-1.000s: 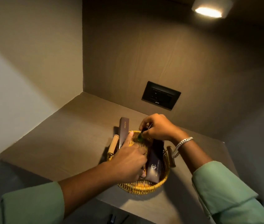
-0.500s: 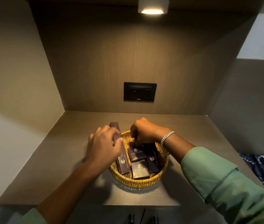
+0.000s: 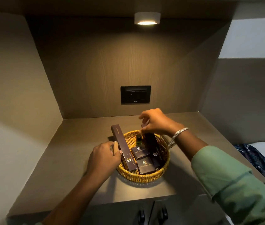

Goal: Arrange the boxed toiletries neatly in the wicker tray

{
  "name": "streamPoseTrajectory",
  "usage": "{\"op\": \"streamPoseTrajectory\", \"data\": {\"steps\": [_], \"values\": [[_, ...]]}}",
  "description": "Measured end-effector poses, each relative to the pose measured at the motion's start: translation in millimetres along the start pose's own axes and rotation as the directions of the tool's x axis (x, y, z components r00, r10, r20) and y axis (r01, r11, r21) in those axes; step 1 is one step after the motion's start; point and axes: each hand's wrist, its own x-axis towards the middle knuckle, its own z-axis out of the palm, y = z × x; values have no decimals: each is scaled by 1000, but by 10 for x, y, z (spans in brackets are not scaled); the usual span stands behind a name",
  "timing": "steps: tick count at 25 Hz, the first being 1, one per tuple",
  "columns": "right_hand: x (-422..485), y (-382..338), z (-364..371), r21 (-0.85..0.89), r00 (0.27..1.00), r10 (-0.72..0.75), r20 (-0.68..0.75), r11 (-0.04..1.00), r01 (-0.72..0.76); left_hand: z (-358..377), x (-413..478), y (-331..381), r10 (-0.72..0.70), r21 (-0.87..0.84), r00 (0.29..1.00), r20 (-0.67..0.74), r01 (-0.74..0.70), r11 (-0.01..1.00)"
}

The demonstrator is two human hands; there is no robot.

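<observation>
A round wicker tray [image 3: 144, 177] sits on the brown counter. A long dark brown box [image 3: 123, 146] leans over its left rim. Two small square brown boxes [image 3: 140, 152] [image 3: 145, 165] lie in the middle, and another long dark box [image 3: 153, 148] lies along the right side. A small dark green bottle [image 3: 139, 138] stands at the back. My left hand [image 3: 104, 157] is closed on the tray's left wooden handle, beside the long box. My right hand [image 3: 156, 121] pinches the top end of the right long box at the tray's back.
The counter [image 3: 63, 159] is a niche with walls at the left, back and right. A black socket plate [image 3: 135, 94] is on the back wall and a lamp [image 3: 146, 18] hangs above. Cabinet handles [image 3: 153, 214] show below the front edge. Bedding [image 3: 261, 156] lies at right.
My left hand dropped from the long left box to the tray's handle. My right hand rose from inside the tray and now pinches the right box's top end. The view steadied.
</observation>
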Motion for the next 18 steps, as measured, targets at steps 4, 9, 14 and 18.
{"op": "streamPoseTrajectory", "data": {"steps": [4, 9, 14, 18], "values": [[-421, 462, -48, 61, 933, 292, -211, 956, -286, 2, -67, -22, -64, -64, 996, 70, 68, 996], [-749, 533, 436, 372, 807, 505, -306, 844, -388, -69, -33, -35, -60, -88, 992, 108, 69, 994], [-699, 396, 612, 487, 733, 561, -386, 798, -355, -166, 229, -111, -110, -46, 989, 103, 115, 992], [-690, 319, 641, 489, 733, 549, -401, 805, -335, -179, 297, -122, -150, -55, 979, 137, 159, 986]]}}
